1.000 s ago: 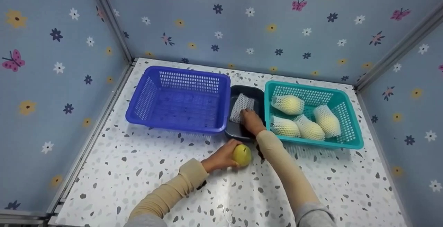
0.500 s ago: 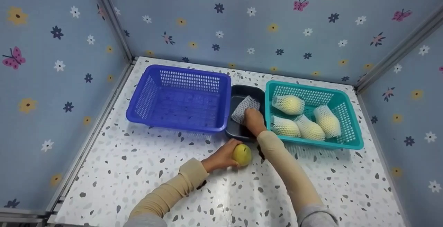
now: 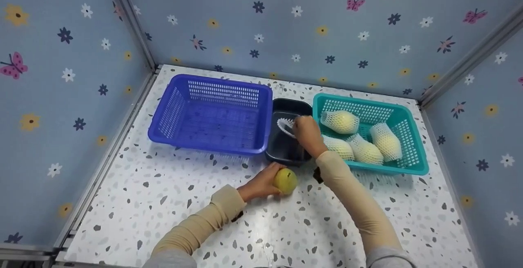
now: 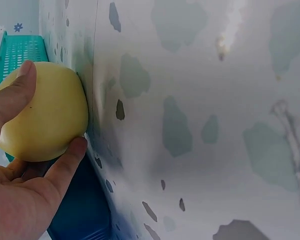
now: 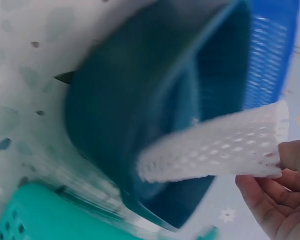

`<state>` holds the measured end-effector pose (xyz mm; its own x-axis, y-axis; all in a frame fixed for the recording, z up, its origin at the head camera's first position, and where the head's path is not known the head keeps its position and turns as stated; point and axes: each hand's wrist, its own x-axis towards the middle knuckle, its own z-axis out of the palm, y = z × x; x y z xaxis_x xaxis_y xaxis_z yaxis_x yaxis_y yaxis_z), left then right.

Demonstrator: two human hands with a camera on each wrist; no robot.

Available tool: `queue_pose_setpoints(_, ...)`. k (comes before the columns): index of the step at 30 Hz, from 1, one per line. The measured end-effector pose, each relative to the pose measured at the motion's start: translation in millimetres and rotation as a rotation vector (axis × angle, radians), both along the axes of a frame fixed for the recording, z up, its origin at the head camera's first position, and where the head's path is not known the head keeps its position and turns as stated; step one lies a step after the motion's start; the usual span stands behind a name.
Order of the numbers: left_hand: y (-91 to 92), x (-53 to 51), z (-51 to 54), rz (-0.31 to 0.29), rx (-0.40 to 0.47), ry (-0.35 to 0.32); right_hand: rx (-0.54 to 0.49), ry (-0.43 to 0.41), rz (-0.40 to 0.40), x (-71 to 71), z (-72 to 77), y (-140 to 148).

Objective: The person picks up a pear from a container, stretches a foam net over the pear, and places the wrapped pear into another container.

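My left hand (image 3: 263, 182) holds a yellow-green pear (image 3: 285, 181) on the speckled table. In the left wrist view, its thumb and fingers curl around the pear (image 4: 55, 112). Over the dark tray (image 3: 282, 153), my right hand (image 3: 308, 134) pinches a white foam fruit net (image 3: 284, 126) by one end. The right wrist view has the net (image 5: 215, 145) as an open-ended mesh sleeve, between thumb and fingers, slanting across the tray's rim. Part of the net is hidden behind the right hand in the head view.
A blue-purple basket (image 3: 220, 150) stands left of the tray. To the right is a teal basket (image 3: 414, 153) holding several netted pears, one of them a netted pear (image 3: 341, 121) at its back left. Patterned walls (image 3: 286, 27) enclose the table (image 3: 163, 223).
My right hand has lifted the foam net up from the tray's floor, moving slightly right and turning the net's open end to the left. The left hand and pear stay in place.
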<state>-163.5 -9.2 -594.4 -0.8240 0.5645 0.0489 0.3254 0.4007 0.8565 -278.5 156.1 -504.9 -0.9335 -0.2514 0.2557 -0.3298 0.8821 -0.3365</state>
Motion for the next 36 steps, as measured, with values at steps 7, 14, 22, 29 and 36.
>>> queue_pose_setpoints(7, 1.2, -0.3, 0.4, 0.002, -0.03, 0.002, -0.139, 0.053, 0.053, 17.4, 26.3, 19.9)
queue_pose_setpoints(14, 1.9, -0.3, 1.7, -0.01, -0.042, 0.021, -0.288, 0.074, 0.081, 47.1, 36.7, 37.9)
queue_pose_setpoints(22, 2.2, 1.2, 1.2, -0.017, -0.038, 0.017, -0.377, 0.139, 0.138, 79.9, 41.3, 50.8)
queue_pose_setpoints(29, 0.1, 1.7, 3.9, -0.021, -0.037, -0.009, -0.438, 0.18, 0.186, 107.0, 47.7, 56.6)
queue_pose_setpoints(36, 0.4, 4.5, 10.2, -0.019, -0.108, 0.005, -0.511, 0.158, 0.209, 127.3, 49.3, 62.4)
